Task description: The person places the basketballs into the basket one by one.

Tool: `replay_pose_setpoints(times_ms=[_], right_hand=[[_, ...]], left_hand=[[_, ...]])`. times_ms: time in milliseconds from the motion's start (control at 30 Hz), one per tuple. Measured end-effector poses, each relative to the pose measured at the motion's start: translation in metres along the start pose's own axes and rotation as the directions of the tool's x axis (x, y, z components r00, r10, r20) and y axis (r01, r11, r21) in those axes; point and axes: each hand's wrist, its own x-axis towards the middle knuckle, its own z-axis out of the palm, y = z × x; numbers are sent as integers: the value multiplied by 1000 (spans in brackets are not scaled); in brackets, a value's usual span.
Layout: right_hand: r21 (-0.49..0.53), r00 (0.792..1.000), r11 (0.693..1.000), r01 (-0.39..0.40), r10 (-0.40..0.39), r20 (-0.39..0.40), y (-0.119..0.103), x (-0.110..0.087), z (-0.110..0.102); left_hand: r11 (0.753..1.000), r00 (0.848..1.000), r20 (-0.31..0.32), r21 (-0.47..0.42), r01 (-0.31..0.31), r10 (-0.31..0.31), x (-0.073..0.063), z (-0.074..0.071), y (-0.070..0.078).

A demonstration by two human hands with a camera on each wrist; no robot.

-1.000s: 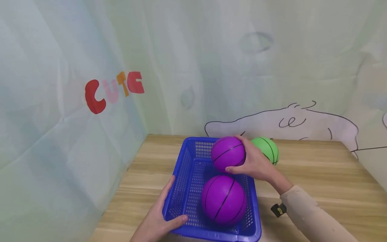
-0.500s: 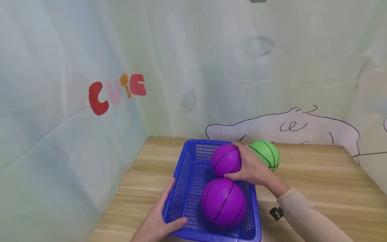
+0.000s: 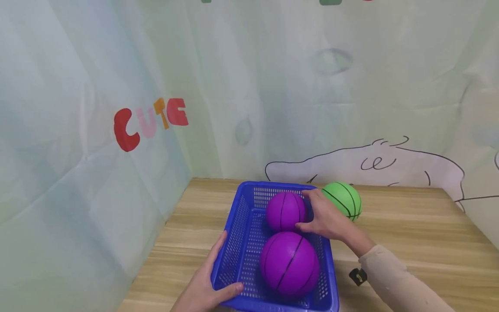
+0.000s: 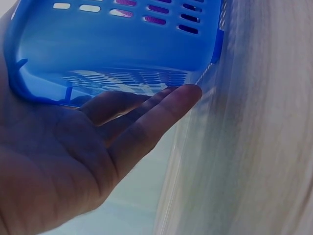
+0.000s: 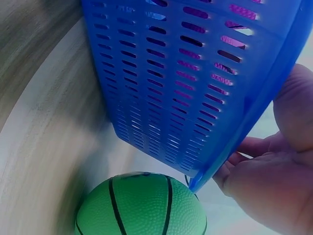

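Note:
In the head view, a blue plastic basket (image 3: 249,242) with slotted walls holds two purple balls with black lines, like small basketballs. The larger purple ball (image 3: 289,264) sits at the near end, the smaller purple ball (image 3: 286,212) behind it. My left hand (image 3: 204,281) grips the basket's near left corner, thumb over the rim; in the left wrist view its fingers (image 4: 156,117) lie along the outer wall. Reaching over the right rim, my right hand (image 3: 327,214) is spread beside the smaller ball, thumb tip right at it. The right wrist view shows the basket's slotted outer wall (image 5: 166,83).
A green ball (image 3: 345,201) with black lines stands on the wooden table (image 3: 409,234), just outside the basket's far right corner. Printed cloth (image 3: 249,86) hangs behind and to the left. A small black device (image 3: 358,276) shows beside the right sleeve.
The right hand has lowered the smaller purple ball into the basket and let go of it. That ball has turned and shifted slightly left. The left hand has stayed at the corner.

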Motion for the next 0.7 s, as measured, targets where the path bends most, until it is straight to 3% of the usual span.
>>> replay_pose_setpoints(times_ms=[267, 467, 700], right_hand=[[-14, 1000, 1000, -8, 8, -15, -2, -2, -6], [44, 993, 999, 5, 0, -115, -8, -13, -27], [168, 965, 986, -1, 45, -257, -8, -32, -63]], left_hand=[[1000, 1000, 16, -28, -14, 14, 0, -1, 0], [1000, 1000, 2, -12, -20, 20, 0, -1, 0], [999, 1000, -7, 24, -23, 23, 0, 0, 1]])
